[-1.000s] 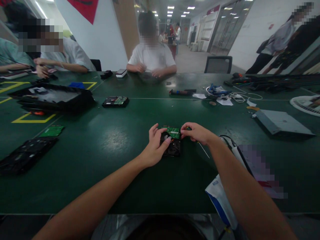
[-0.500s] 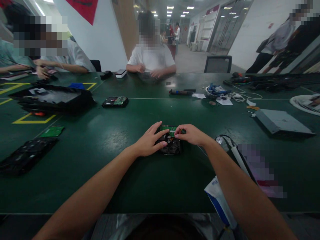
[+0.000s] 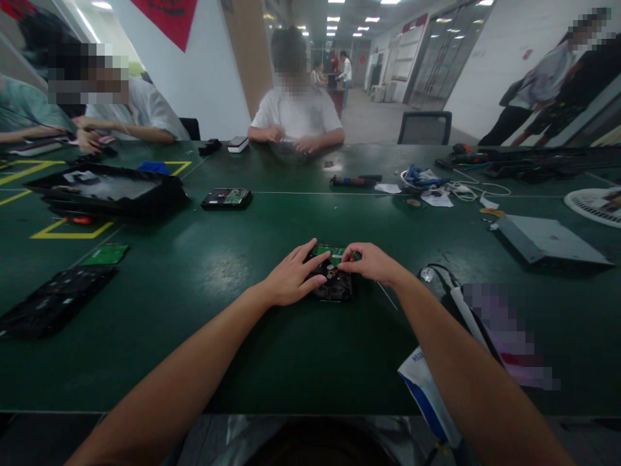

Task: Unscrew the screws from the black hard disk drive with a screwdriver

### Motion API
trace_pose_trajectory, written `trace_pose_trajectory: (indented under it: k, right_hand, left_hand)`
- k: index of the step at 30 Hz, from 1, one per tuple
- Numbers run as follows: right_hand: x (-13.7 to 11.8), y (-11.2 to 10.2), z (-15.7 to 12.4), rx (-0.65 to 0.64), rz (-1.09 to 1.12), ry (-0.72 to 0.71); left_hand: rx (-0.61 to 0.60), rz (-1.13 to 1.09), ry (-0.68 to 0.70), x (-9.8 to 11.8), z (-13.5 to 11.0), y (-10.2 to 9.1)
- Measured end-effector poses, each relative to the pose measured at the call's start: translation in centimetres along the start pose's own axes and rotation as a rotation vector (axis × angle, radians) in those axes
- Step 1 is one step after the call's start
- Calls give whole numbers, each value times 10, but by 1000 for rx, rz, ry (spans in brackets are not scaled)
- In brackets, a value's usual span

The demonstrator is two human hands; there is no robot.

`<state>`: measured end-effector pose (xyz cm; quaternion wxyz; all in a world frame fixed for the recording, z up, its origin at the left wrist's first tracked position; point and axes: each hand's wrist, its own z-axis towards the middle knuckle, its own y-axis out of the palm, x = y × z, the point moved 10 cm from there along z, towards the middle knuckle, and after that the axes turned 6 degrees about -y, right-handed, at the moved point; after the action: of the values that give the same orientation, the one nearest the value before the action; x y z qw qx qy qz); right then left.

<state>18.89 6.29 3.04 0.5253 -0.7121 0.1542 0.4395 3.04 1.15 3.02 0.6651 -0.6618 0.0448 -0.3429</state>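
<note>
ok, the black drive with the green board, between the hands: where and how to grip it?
Probably by its left and right side edges, coming from the near side: the black drive lies flat with its near edge uncovered, and the green board faces up, so gripping from above could press on it. The left hand covers the left part.

On the table (image 3: pixel 301 362), a tray (image 3: pixel 116 204) lies left of the drive (image 3: pixel 334 289), a box (image 3: pixel 553 241) right.
</note>
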Motion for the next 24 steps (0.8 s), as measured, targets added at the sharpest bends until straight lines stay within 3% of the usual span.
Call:
trace_pose_trajectory:
  k: [6,8,12,15,18,21,24]
  right_hand:
    - [12,3,-2,-62,161,80]
    - [17,-1,-1,-29,219,104]
    - [26,-21,1,175,396,119]
    - [23,-33,2,252,487,69]
    - [11,-49,1,332,427,-38]
    - [-8,-69,-8,517,328,-187]
    - [-24,-73,-16,612,207,-262]
  left_hand:
    - [-21,1,3,-1,-1,2]
    - [-11,-14,10,-1,-2,1]
    - [5,-31,64,6,-2,-4]
    - [-25,-13,113,15,-1,-4]
    - [-30,20,107,20,0,-4]
    - [-7,51,77,21,2,-1]
    - [47,60,11,22,4,2]
